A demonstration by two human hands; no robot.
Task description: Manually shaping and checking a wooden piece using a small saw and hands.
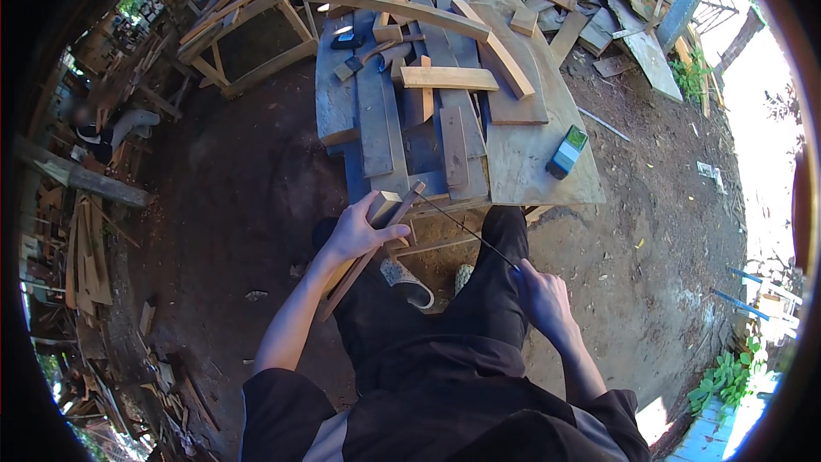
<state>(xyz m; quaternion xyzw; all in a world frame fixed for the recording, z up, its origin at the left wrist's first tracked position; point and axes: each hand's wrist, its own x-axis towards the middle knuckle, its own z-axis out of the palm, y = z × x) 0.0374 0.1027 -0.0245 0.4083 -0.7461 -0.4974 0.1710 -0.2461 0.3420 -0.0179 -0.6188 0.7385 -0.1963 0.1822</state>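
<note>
My left hand (pixel 357 229) grips a pale wooden block (pixel 383 207) together with a narrower reddish-brown strip (pixel 342 293), both slanting between my legs at the table's near edge. My right hand (pixel 541 295) is closed on the handle of a long, thin dark rod-like tool (pixel 468 231). The tool's far end reaches the upper part of the held strip; whether it touches cannot be made out. Beyond my hands, a worktable (pixel 577 184) carries planks, pale offcuts (pixel 445 79), a wooden-handled tool (pixel 389 57) and a black-and-green box-shaped object (pixel 566 152) at the right.
A wooden bench (pixel 248 77) with boards stands at upper left, and a seated person (pixel 128 128) is at far left. Scrap wood (pixel 90 257) lines the left side and piles at upper right (pixel 637 51). Dirt floor (pixel 214 231) surrounds me; plants (pixel 727 376) grow at lower right.
</note>
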